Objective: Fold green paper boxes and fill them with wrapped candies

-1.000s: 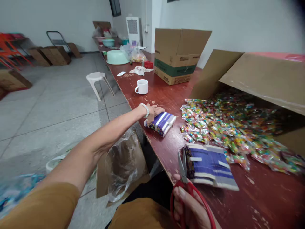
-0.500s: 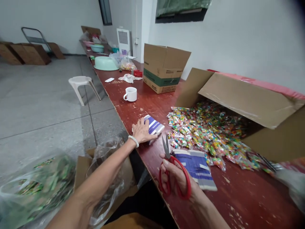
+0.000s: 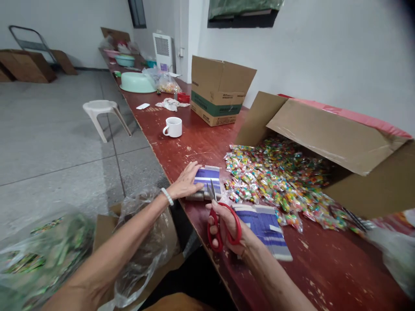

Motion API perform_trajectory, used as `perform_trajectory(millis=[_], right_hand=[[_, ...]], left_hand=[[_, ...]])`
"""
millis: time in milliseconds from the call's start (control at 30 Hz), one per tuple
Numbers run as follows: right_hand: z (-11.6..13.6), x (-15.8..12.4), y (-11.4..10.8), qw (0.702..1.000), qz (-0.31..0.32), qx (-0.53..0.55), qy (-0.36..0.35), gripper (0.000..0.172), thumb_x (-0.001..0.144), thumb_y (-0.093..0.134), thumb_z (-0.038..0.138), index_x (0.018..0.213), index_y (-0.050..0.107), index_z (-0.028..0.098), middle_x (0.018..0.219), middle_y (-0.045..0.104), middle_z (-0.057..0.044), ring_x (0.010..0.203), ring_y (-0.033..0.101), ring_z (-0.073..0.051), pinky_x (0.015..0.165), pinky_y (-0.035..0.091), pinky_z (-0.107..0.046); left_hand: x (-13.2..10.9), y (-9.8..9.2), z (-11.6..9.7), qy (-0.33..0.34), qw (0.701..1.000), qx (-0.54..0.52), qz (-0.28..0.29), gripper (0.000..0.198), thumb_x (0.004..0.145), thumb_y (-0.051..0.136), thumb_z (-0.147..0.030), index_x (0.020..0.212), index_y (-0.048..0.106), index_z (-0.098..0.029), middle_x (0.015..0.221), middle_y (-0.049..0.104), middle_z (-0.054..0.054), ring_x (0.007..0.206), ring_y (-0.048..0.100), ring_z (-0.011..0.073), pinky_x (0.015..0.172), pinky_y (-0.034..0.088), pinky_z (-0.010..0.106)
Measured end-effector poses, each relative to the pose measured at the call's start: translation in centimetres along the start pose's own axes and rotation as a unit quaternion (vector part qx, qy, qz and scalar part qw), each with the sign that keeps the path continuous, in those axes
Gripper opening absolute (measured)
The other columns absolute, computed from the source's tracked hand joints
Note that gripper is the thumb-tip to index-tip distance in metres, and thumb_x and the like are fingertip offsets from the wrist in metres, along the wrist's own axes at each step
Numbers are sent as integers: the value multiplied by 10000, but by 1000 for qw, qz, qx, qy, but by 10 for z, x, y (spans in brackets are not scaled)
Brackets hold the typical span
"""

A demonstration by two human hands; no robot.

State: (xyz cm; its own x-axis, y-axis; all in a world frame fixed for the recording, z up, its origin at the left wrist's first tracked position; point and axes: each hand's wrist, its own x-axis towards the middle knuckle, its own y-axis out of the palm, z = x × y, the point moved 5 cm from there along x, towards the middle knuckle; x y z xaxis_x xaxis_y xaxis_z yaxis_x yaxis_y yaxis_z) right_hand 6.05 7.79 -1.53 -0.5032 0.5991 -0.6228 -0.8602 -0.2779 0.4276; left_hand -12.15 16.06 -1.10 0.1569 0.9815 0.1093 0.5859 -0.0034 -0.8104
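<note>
My left hand, fingers apart, rests against the left side of a purple-and-white bundle on the red table. My right hand is wrapped round the red handles of scissors, whose blades point up toward that bundle with their tips close to it. Behind my right wrist, a second purple-and-white bundle lies flat. Small clear packets of colourful sweets are heaped beyond, spilling from a cardboard box tipped on its side.
A white mug and an upright open carton stand farther along the table. Pale green basins and bags are at its far end. On the left floor are a stool, clear plastic bags and an open box.
The near bundle has turned and now lies straighter beside my left hand. My right hand has moved the scissors left, closer to that bundle. The whole view has shifted slightly.
</note>
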Motion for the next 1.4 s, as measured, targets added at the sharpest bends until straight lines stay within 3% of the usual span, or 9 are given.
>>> perform_trajectory(millis=[67, 167, 333, 567, 700, 1000, 1233, 1333, 1400], right_hand=[[1, 2, 1, 1000, -14, 14, 12, 472, 870, 621, 621, 1122, 541, 230, 644, 525, 70, 433, 448, -81, 349, 436, -197], [7, 5, 2, 999, -12, 22, 41, 414, 984, 450, 586, 1095, 548, 200, 621, 514, 65, 402, 436, -77, 338, 432, -198], [21, 14, 4, 998, -28, 2, 57, 436, 989, 456, 580, 993, 563, 157, 599, 494, 66, 378, 420, -61, 315, 372, -166], [28, 31, 14, 984, -114, -131, -26, 506, 916, 527, 655, 902, 557, 151, 550, 468, 78, 350, 407, -59, 306, 364, -175], [28, 40, 12, 967, -110, -212, -85, 493, 945, 476, 616, 792, 556, 154, 456, 447, 74, 318, 394, -60, 313, 285, -163], [25, 33, 3, 957, -101, -240, -132, 380, 945, 485, 435, 695, 564, 160, 330, 382, 87, 263, 307, -67, 324, 227, -196], [14, -16, -13, 945, -99, -228, -211, 525, 834, 528, 720, 848, 555, 196, 390, 408, 106, 293, 352, -89, 347, 268, -211], [3, -68, -53, 921, -160, -243, -258, 477, 800, 645, 653, 958, 535, 217, 503, 475, 96, 389, 417, -103, 412, 331, -221], [-5, -117, -91, 874, -257, -283, -300, 470, 791, 716, 560, 1071, 534, 230, 635, 561, 63, 527, 495, -125, 523, 397, -239]], left_hand=[[-5, 10, 6, -26, 997, -35, -61, 815, 851, 587, -478, 1514, 278, -120, 1654, 93, 230, 1531, 6, 383, 1213, 136, 589], [-8, 24, 13, -39, 989, -97, -106, 917, 829, 616, -540, 1538, 207, -128, 1653, 23, 236, 1527, 4, 401, 1212, 146, 588], [-4, 32, 19, -19, 986, -130, -103, 978, 814, 631, -536, 1555, 131, -139, 1641, 49, 228, 1530, 60, 377, 1224, 157, 552], [-2, 29, 17, -13, 988, -129, -79, 877, 811, 640, -457, 1508, 213, -139, 1619, 103, 233, 1518, 110, 385, 1214, 192, 557], [-3, 25, 14, -17, 990, -122, -62, 845, 820, 615, -430, 1488, 211, -107, 1611, 88, 266, 1520, 102, 379, 1221, 174, 537], [-4, 20, 7, -32, 993, -111, -36, 873, 814, 613, -467, 1483, 204, -85, 1625, 37, 281, 1526, 63, 379, 1222, 159, 524], [1, 10, 3, -49, 996, -72, -25, 909, 761, 618, -581, 1456, 286, -98, 1620, 115, 268, 1518, 120, 393, 1212, 191, 528], [-1, 2, -2, -55, 997, -46, -11, 890, 746, 607, -616, 1428, 346, -107, 1604, 166, 253, 1505, 143, 430, 1201, 205, 568], [-1, 0, -13, -59, 998, -19, -3, 862, 777, 580, -605, 1409, 365, -59, 1599, 130, 281, 1492, 122, 478, 1183, 209, 611]])
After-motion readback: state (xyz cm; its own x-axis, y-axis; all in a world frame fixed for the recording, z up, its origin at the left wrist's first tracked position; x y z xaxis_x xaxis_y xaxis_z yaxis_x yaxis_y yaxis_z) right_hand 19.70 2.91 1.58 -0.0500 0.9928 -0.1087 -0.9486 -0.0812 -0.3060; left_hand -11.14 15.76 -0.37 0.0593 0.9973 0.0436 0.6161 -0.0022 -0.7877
